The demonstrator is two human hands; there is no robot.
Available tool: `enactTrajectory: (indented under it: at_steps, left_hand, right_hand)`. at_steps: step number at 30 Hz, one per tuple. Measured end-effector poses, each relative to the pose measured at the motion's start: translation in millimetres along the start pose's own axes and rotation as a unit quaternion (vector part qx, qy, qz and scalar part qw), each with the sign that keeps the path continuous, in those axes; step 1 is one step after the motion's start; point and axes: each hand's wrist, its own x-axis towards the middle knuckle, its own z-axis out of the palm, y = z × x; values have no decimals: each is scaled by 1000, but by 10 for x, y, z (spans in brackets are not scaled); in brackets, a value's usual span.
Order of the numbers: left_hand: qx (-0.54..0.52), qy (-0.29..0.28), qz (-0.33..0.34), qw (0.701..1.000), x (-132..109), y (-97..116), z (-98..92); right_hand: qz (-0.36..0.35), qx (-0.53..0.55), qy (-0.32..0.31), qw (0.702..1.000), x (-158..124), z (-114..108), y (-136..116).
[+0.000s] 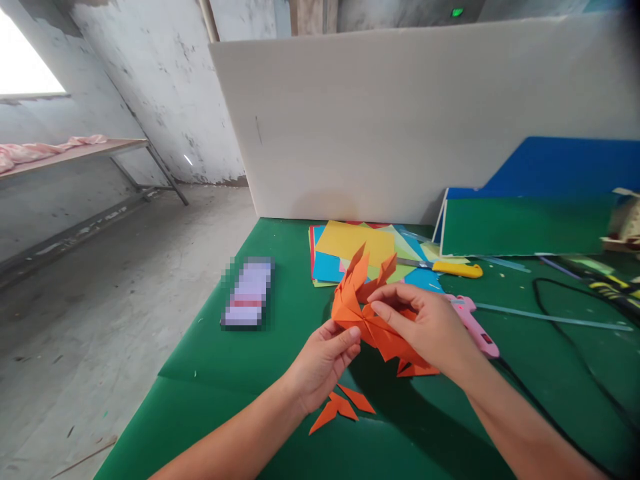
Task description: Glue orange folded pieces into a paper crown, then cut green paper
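An orange folded-paper figure [350, 300] with pointed, upright ends is held above the green table. My left hand [323, 357] pinches its lower left side between thumb and fingers. From the right, my right hand [423, 320] is closed with thumb and forefinger against the figure's upper middle; part of the figure is hidden behind this hand. Loose orange paper pieces [337, 408] lie on the table below my left hand. Behind my right hand lies a pink glue gun [475, 327] with a black cord.
Coloured paper sheets [355, 243] are stacked behind the figure, with a yellow-handled knife [457, 269] across them. A blurred phone-like object [249, 293] lies left. A clear glue stick [555, 317] and black cord [565, 333] lie right. A white board [375, 127] stands behind the green table [200, 407].
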Motion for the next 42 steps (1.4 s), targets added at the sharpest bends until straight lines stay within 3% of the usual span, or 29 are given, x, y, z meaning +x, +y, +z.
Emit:
enactTrajectory:
  at_steps: [42]
  left_hand:
    - [7,30,25,999,-13,-67,35]
  right_hand:
    - [-8,-41,-37,998,-68,-6,-146]
